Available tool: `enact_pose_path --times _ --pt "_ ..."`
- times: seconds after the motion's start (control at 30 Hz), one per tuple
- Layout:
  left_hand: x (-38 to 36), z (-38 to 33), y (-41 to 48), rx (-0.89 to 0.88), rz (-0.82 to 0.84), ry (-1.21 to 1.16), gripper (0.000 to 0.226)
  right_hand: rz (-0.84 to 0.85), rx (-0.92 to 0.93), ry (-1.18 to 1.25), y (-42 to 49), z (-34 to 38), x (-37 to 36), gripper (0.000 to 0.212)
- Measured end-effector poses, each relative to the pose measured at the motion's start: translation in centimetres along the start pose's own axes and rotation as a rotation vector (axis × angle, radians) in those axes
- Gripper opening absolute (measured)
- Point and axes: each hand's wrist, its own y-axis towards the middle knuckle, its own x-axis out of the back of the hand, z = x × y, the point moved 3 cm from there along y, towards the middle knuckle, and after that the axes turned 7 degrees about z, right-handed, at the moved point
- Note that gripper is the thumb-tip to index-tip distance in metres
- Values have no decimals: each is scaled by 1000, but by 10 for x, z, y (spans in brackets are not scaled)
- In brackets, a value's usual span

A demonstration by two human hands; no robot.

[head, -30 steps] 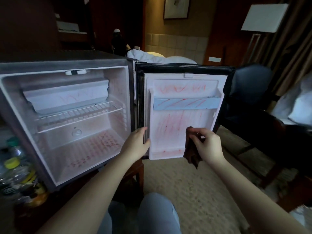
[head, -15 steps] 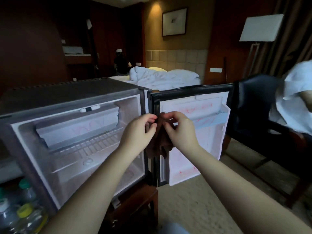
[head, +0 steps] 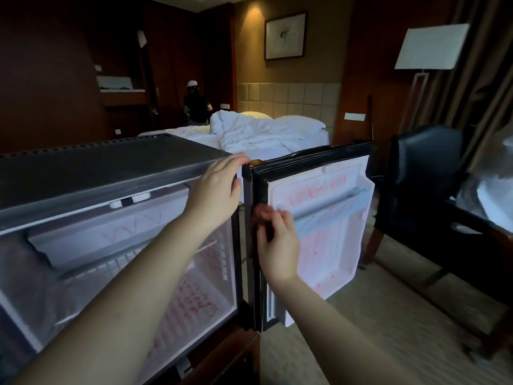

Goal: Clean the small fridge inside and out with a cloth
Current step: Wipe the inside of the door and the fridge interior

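One fridge [head: 111, 168] (open), two hands [head: 215, 195] [head: 277, 245], one cloth [head: 260, 212]

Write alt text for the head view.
A person's right hand holds a dark brown cloth to the black hinge-side edge of the open door of the small grey fridge; the left hand rests on the fridge's top front corner. Red scribbles mark the white interior and door liner.

Right hand [head: 277, 243] fingertips motion-blurred; cloth [head: 260, 212] mostly hidden behind it, merging into dark door seal [head: 256, 184]. Fridge [head: 83, 162] left side cut off at edge.
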Motion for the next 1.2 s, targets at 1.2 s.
enact_pose_path --times 1.2 --pt "-19 -4 30 116 81 25 58 69 185 -96 54 8 41 29"
